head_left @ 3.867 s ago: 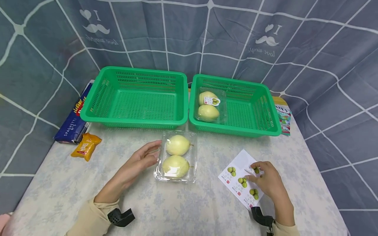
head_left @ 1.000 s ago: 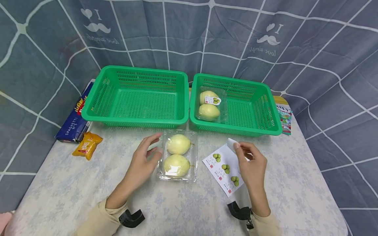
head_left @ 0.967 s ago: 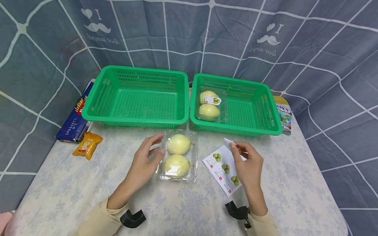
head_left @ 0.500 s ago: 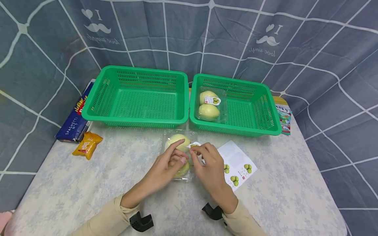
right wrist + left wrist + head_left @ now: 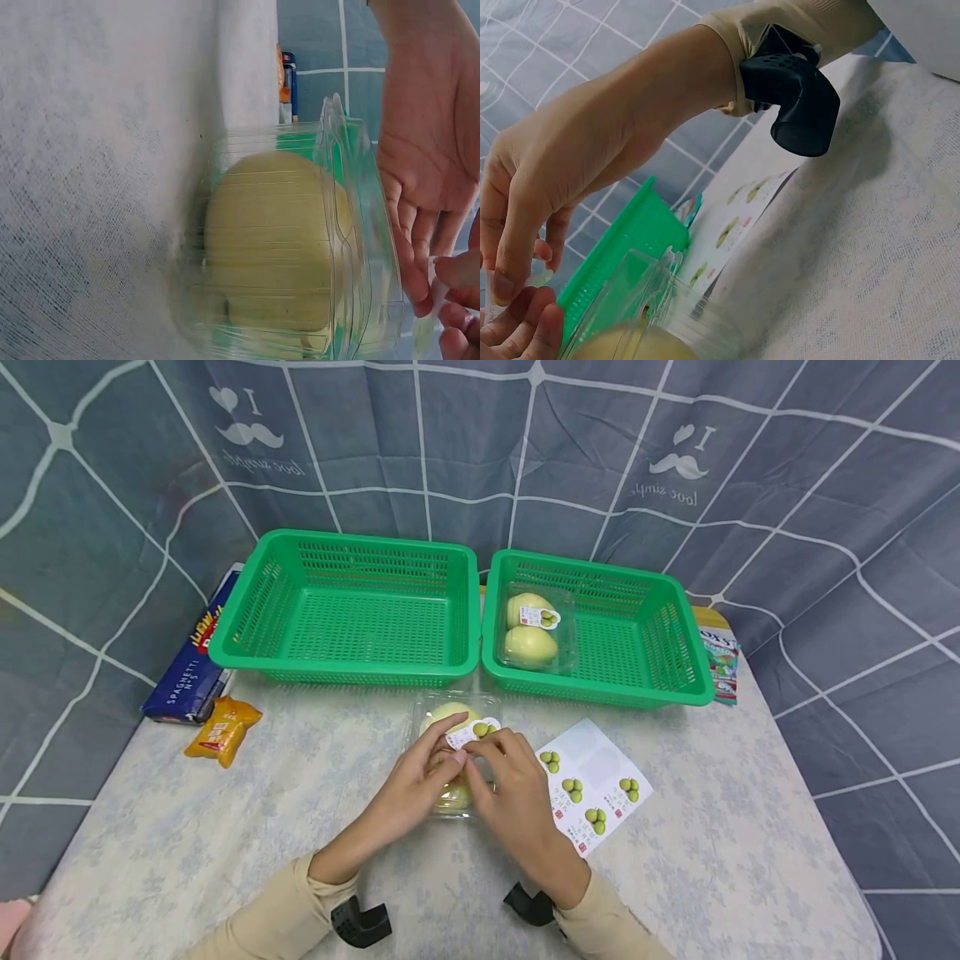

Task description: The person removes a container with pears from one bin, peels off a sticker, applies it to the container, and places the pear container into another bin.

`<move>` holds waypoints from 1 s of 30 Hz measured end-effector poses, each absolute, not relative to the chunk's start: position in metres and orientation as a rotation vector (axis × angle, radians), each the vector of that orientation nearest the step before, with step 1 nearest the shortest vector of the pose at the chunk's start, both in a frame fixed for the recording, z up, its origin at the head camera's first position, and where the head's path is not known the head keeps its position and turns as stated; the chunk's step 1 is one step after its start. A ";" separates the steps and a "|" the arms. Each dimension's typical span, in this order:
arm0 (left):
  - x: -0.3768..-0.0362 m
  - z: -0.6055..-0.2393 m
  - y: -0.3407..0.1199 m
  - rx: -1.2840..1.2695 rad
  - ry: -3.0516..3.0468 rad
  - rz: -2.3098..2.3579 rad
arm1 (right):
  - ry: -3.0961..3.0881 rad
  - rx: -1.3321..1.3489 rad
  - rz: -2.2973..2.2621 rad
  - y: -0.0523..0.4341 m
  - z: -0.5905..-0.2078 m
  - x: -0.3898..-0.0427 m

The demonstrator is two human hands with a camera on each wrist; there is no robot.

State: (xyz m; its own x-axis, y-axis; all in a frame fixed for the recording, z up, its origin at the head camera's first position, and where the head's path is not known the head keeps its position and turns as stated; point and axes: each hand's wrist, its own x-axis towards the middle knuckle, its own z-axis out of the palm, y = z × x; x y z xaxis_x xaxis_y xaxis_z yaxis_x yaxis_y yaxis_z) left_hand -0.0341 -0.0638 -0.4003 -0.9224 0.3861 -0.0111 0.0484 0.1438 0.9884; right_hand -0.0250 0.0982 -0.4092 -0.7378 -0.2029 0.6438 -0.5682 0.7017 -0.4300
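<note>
A sticker (image 5: 473, 730), white with green fruit printed on it, is now laid on the lid of the clear box (image 5: 452, 752) holding two yellow fruits, on the tabletop (image 5: 150, 827) just in front of the two green baskets. Half a second ago it was held just above the lid; a second ago it was being peeled from the sticker sheet (image 5: 596, 787). The right hand (image 5: 510, 785) has come across from the sheet and pinches the sticker's near edge. The left hand (image 5: 416, 781) has moved from the box's side onto its lid, fingers straight, pressing beside the sticker. Judged: labelling is nearly done, only pressing flat remaining. A labelled box (image 5: 534, 628) already sits in the right basket (image 5: 675, 635); the left basket (image 5: 247, 635) holds nothing.
</note>
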 end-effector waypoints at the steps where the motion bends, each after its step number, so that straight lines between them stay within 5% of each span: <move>1: -0.035 -0.401 -0.064 0.424 2.164 1.851 | -2.348 0.593 0.848 0.098 -0.410 -0.025; 12: -0.039 -0.403 -0.070 0.369 2.179 1.908 | -2.325 0.644 1.168 0.101 -0.412 -0.023; 30: -0.043 -0.399 -0.077 0.422 2.269 1.818 | -2.581 0.174 1.721 0.128 -0.404 -0.047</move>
